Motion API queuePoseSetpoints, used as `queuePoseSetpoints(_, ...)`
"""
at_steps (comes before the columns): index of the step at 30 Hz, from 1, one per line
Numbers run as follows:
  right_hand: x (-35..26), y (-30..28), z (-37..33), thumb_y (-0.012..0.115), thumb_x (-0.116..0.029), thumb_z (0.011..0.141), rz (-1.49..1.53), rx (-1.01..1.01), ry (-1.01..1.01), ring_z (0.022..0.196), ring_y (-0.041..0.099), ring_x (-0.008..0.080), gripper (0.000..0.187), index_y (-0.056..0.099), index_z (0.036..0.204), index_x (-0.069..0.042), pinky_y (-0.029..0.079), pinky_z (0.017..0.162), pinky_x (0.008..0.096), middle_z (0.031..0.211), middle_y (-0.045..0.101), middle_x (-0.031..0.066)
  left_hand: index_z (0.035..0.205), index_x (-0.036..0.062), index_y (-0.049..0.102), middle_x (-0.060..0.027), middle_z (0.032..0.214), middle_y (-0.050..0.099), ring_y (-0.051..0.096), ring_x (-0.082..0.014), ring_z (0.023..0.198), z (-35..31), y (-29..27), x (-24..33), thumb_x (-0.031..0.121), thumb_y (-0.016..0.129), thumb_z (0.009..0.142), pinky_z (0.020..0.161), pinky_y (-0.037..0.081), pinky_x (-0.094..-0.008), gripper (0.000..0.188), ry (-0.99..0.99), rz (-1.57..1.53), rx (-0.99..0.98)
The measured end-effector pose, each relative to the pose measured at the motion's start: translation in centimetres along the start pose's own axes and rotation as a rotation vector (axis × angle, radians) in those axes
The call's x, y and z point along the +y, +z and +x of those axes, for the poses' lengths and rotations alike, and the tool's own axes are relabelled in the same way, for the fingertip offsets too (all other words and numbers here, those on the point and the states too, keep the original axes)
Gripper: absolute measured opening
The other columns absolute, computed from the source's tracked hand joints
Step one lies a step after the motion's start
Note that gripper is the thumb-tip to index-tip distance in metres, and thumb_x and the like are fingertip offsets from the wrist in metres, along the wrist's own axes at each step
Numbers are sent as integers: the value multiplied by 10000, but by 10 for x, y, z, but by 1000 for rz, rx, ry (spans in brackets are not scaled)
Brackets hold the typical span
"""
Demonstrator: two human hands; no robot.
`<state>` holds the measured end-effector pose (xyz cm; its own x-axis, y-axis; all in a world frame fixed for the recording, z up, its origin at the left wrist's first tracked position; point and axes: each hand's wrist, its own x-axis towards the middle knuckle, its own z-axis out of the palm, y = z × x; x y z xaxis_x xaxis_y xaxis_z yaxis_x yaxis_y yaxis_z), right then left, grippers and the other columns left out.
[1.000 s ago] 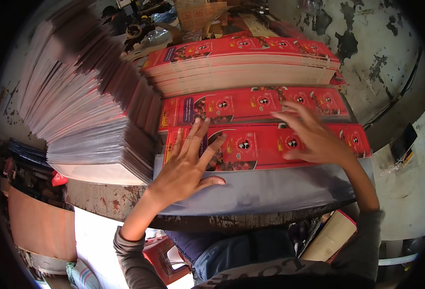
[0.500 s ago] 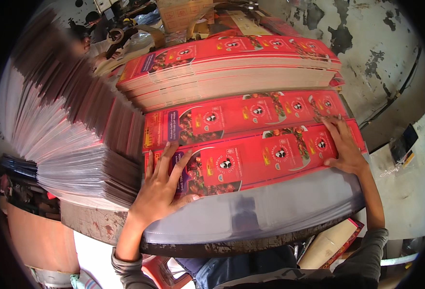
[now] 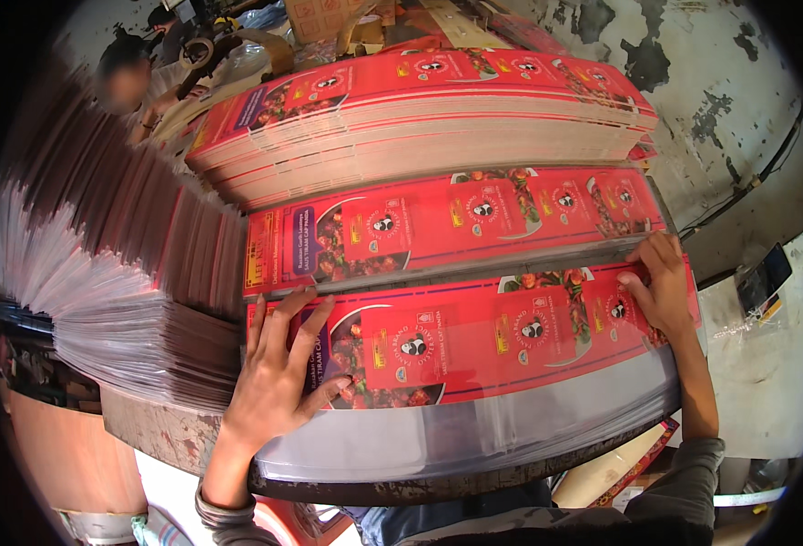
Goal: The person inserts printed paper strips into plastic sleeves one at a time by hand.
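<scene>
A long red printed carton sheet (image 3: 483,341) lies flat on a grey plastic-covered table (image 3: 474,437) in front of me. My left hand (image 3: 279,373) presses flat on its left end, fingers spread. My right hand (image 3: 658,287) rests on its right end, fingers bent at the sheet's far edge. Just beyond it lies a second red printed sheet (image 3: 456,223). Behind that rises a thick stack of the same red sheets (image 3: 420,109).
A tall fanned pile of flat sheets (image 3: 119,273) fills the left side, right up against the table. A person (image 3: 133,86) sits at the far left corner. A stained wall (image 3: 720,118) runs along the right. A red box (image 3: 638,460) lies below the table edge.
My hands have slid apart along the near sheet: the left one toward its left end, the right one out to its right end. My view has shifted closer.
</scene>
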<state>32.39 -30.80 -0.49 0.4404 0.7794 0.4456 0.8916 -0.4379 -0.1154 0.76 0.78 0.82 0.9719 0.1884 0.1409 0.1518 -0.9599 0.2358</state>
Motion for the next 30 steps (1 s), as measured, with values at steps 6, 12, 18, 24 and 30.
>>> queuePoseSetpoints(6,0,-5,-6,732,-230,665,-61,23,-59,888,469,329,344,565,878,-16,378,781,414,924,507,136,1338,54,407,-199,1296,373,396,-397,1173,1,-1,4,307,691,728,1012,303,-481,719,26,-8,63)
queuePoseSetpoints(12,-34,-7,-18,671,-295,710,80,-118,1,994,430,341,534,507,1131,-10,346,883,433,1149,405,177,1330,54,408,-199,1266,378,412,-390,1143,-3,1,5,306,688,734,987,326,-479,705,-15,-5,72)
queuePoseSetpoints(18,-40,-9,-17,646,-360,685,80,-143,48,1019,405,339,632,476,1191,-22,308,909,447,1141,401,168,1331,63,412,-198,1269,368,398,-386,1152,0,2,3,342,695,724,993,311,-484,726,-4,22,67)
queuePoseSetpoints(24,-39,-7,-17,651,-361,681,86,-120,30,1017,412,336,620,495,1172,-17,326,893,437,1120,419,162,1318,75,436,-194,1233,381,395,-374,1136,1,1,7,481,714,664,972,306,-499,818,-20,96,31)
queuePoseSetpoints(30,-41,-8,-15,652,-362,696,113,-104,32,1015,416,336,592,507,1155,-19,331,890,441,1103,427,158,1272,91,470,-157,1084,434,434,-313,970,5,5,5,548,695,670,813,348,-444,788,29,156,148)
